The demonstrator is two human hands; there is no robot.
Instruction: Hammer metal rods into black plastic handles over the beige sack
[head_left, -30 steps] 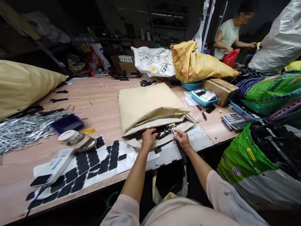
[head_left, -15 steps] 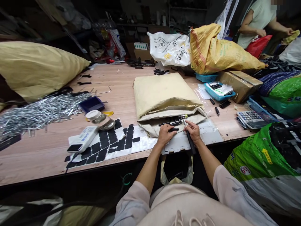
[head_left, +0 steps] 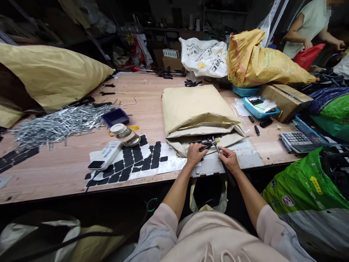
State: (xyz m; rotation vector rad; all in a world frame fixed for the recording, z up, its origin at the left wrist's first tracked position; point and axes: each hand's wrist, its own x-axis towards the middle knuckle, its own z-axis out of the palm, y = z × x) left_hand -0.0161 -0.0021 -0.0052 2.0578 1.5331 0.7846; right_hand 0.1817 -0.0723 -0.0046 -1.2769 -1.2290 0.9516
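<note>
My right hand (head_left: pixel 229 159) is closed around a small hammer (head_left: pixel 228 174) with a black handle, a metal neck and a yellowish end on its head. The hammer's head is at the open mouth of a beige paper sack (head_left: pixel 197 105) lying flat on the bench. Closed too, my left hand (head_left: pixel 195 153) pinches a slim black piece (head_left: pixel 207 146) right beside the hammer head; whether the two touch I cannot tell. More dark pieces show in the sack's mouth, partly hidden by my fingers. Under my hands lies a grey-white board (head_left: pixel 208 165).
To the left are a sheet of black stickers (head_left: pixel 147 160), a white boxy device (head_left: pixel 105 156), a lidded jar (head_left: pixel 125 135), a blue tray (head_left: pixel 115 117) and piled metal rods (head_left: pixel 62 123). A calculator (head_left: pixel 298 141) and green sack (head_left: pixel 294 189) are right. A co-worker (head_left: pixel 308 25) stands behind.
The view has turned slightly left. My left hand has brought the black piece up beside the hammer head, and the hammer has come a little nearer to me.
</note>
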